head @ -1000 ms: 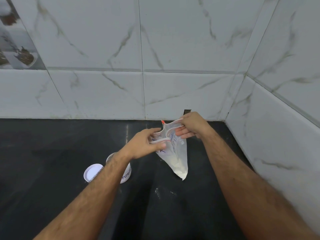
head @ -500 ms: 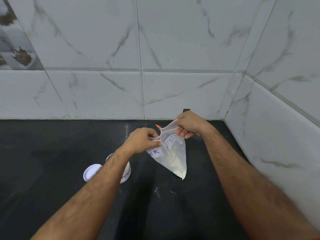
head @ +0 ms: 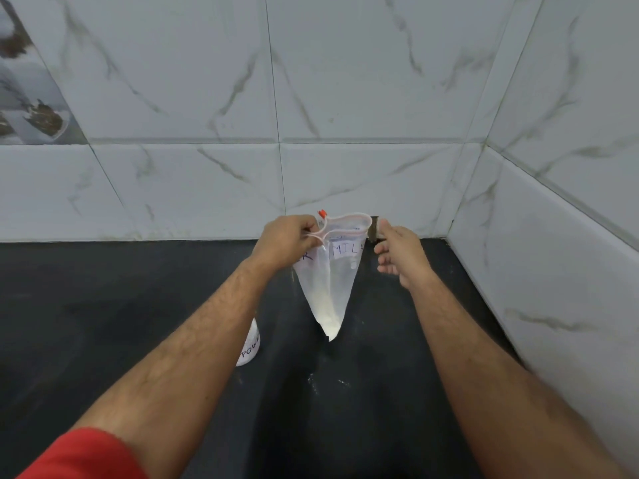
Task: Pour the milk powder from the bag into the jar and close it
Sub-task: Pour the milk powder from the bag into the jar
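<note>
- Setting: a black table [head: 103, 323] set into a corner of white marble-pattern wall tiles [head: 345, 81]; a few white specks of spilled powder [head: 313, 383] lie on the dark surface near the front.
- Zip-lock bag [head: 328, 281]: clear plastic, hand-lettered "MILK" label, red slider at the left end of the zip. It hangs in the air above the table, well toward the back wall, folded to a point at the bottom, where the milk powder [head: 328, 324] has collected. The mouth stands parted.
- Left hand [head: 288, 242]: fingers curled, pinching the top edge of the bag at its left end, just below the slider. It alone carries the bag.
- Right hand [head: 397, 255]: just beside the bag's right edge, fingers loosely spread, holding nothing; no contact with the bag is visible.
- Jar [head: 250, 344]: a white container lettered "POW…", standing on the table down and to the left of the bag, mostly hidden behind the left forearm. Its mouth and lid are not visible, so I cannot tell from this view whether it is uncapped.
- Assessment of the step in hand: the bag appears ready and must be brought over the jar. Recommended practice: the right hand takes the lower point, the open corner is set close above the jar's mouth, and the point is raised slowly so the powder slides in a narrow stream.
- Risk: the thin film is limp; a quick tip would likely dump powder past the rim.
</note>
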`<state>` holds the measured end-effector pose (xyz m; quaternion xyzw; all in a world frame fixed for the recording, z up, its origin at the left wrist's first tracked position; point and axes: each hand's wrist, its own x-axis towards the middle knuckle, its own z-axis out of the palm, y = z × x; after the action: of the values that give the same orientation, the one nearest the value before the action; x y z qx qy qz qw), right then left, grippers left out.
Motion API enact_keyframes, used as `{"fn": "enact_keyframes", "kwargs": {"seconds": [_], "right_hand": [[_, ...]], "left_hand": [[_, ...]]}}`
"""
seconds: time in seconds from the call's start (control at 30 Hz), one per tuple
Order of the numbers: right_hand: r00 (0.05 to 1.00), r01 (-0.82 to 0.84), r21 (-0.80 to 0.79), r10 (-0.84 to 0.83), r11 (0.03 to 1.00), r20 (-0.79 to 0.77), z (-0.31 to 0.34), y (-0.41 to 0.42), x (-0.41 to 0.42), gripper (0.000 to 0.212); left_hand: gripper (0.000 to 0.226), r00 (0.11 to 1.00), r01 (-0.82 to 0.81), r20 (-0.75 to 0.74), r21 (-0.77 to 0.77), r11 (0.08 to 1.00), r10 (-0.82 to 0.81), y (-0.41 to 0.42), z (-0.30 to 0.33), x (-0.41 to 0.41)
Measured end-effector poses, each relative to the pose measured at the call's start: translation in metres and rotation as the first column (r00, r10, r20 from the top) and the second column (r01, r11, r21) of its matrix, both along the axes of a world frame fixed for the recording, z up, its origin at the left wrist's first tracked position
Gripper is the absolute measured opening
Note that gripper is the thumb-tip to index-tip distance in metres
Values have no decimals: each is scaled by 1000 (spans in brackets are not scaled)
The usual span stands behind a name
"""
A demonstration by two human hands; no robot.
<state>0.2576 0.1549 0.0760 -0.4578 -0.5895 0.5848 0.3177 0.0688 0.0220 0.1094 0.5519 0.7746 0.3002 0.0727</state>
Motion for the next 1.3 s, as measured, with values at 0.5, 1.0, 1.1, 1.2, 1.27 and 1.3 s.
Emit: {"fn": "enact_keyframes", "kwargs": {"seconds": [0.5,1.0,1.1,1.2,1.27,1.3], "right_hand": [[878,-236,-610,-103,756,-468,-48,-15,-48,64],[886,-82,-264,-51,961,-461,8,-12,-63,6],[908,-112,-104,59,988,-414,17,-10,-58,21],[910,-36,-47,13,998,-414,26,-5,-56,30],[936,-81,29,86,996,-341,28,-4,-57,39],[945,-124,64,137,990,-298,28,-6,-58,41]], "left_hand": [[22,893,163,369,267,950,-257,-22,73,-35],[17,568,-373,802,450,811,-184,-49,6,-74],[36,524,-387,835,411,825,-170,-51,-1,-76],[41,500,-404,849,403,821,-170,-53,-5,-78],[33,494,-403,850,411,818,-184,-53,-7,-76],[32,494,-398,848,416,818,-191,-53,-7,-74]]}}
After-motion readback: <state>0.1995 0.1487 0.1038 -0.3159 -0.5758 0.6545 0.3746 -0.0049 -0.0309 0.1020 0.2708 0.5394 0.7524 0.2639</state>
